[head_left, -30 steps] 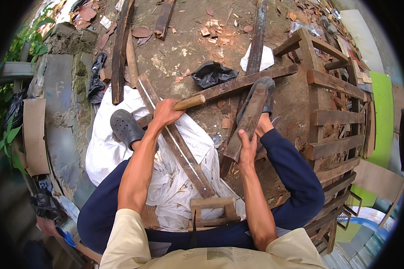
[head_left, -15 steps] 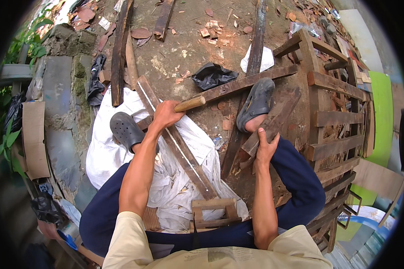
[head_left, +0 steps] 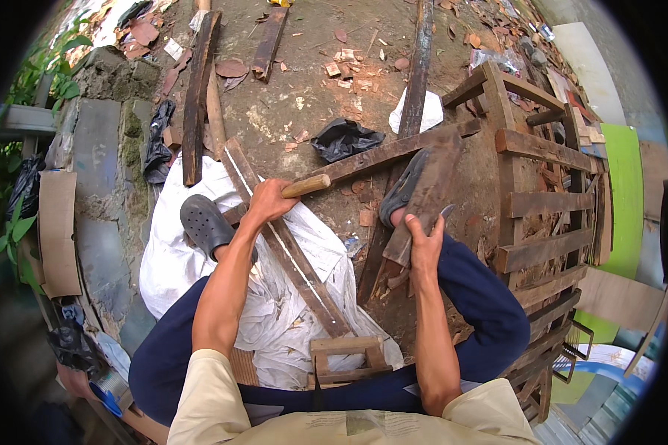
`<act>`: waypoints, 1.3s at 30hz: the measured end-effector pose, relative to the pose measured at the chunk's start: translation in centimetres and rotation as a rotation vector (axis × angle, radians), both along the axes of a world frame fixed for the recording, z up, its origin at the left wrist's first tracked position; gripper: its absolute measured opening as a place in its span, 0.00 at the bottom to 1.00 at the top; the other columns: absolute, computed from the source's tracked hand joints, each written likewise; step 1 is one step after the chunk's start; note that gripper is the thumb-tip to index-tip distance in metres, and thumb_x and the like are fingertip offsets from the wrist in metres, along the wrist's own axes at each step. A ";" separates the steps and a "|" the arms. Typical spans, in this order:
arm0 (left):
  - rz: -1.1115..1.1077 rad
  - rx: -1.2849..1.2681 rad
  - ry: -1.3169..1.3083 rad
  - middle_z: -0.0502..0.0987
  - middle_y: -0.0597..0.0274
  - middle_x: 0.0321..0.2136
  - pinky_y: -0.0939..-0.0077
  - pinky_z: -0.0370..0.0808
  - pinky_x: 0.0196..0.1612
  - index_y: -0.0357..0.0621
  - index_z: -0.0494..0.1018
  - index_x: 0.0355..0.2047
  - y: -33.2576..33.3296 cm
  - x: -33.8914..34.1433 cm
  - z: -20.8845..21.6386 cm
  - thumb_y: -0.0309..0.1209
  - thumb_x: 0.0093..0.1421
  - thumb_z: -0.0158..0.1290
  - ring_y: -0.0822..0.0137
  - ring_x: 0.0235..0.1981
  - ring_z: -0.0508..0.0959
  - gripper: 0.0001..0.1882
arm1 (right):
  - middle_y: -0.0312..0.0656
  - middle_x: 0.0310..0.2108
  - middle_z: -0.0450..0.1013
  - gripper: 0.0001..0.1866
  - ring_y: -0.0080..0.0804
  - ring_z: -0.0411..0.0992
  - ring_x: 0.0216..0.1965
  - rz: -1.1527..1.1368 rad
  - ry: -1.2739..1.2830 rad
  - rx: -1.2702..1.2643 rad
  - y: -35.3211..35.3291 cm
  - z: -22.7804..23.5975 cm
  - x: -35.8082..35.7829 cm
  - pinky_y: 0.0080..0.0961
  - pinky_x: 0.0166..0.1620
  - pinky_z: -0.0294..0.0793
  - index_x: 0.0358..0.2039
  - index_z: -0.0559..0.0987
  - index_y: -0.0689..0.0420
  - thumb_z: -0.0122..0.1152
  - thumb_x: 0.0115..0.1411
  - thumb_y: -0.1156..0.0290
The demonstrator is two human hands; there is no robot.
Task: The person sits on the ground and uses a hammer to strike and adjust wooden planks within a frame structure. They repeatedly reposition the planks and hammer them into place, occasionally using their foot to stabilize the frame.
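Observation:
My left hand point(head_left: 269, 199) is closed round a pale, round wooden handle point(head_left: 307, 185), whose end points right. Whatever the handle belongs to is hidden behind the hand. Under that hand a brown plank point(head_left: 297, 259) with a white line along its length slants over a crumpled white sack point(head_left: 182, 245). My right hand point(head_left: 426, 245) grips the lower end of a short, dark, rough board point(head_left: 434, 178), thumb on top. The board is raised and tilted, covering part of my right grey clog point(head_left: 399, 194). My left clog point(head_left: 204, 222) rests on the sack.
A slatted wooden frame point(head_left: 549, 202) stands on the right. Longer dark timbers point(head_left: 200, 96) lie on the dirt, one point(head_left: 378, 152) crossing ahead of my feet beside a black plastic bag point(head_left: 346, 139). A small wooden frame point(head_left: 349, 345) sits close to me. A concrete wall point(head_left: 100, 163) runs along the left.
My right hand has lifted and turned the short board more upright, so it now hides more of the right clog. My left hand keeps its grip on the handle, only slightly shifted.

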State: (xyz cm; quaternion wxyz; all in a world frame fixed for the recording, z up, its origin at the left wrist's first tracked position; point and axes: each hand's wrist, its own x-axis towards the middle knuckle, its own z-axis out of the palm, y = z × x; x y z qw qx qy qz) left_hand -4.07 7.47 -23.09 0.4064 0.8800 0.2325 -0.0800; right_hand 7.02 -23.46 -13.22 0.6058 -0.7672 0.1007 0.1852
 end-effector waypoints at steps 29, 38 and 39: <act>-0.008 -0.051 0.052 0.79 0.47 0.23 0.59 0.75 0.33 0.42 0.81 0.32 0.5 -0.2 -0.1 0.33 0.46 0.62 0.47 0.27 0.81 0.12 | 0.62 0.57 0.69 0.49 0.51 0.69 0.59 0.594 0.140 -0.166 1.7 -0.5 -7.0 0.38 0.62 0.65 0.65 0.58 0.67 0.71 0.51 0.56; -0.055 -0.020 -0.085 0.79 0.47 0.21 0.55 0.75 0.33 0.45 0.81 0.30 -0.3 -1.2 -1.0 0.37 0.47 0.63 0.44 0.27 0.80 0.12 | 0.61 0.58 0.68 0.47 0.50 0.69 0.59 0.548 0.057 -0.179 2.5 -1.3 -8.6 0.39 0.62 0.65 0.65 0.59 0.66 0.71 0.52 0.56; -0.044 -0.023 -0.095 0.79 0.47 0.21 0.55 0.75 0.33 0.45 0.81 0.30 -0.2 -1.5 -0.9 0.37 0.47 0.63 0.44 0.27 0.80 0.12 | 0.62 0.57 0.69 0.47 0.50 0.70 0.59 0.555 0.113 -0.187 1.1 -0.5 -7.5 0.40 0.61 0.66 0.64 0.60 0.67 0.72 0.51 0.56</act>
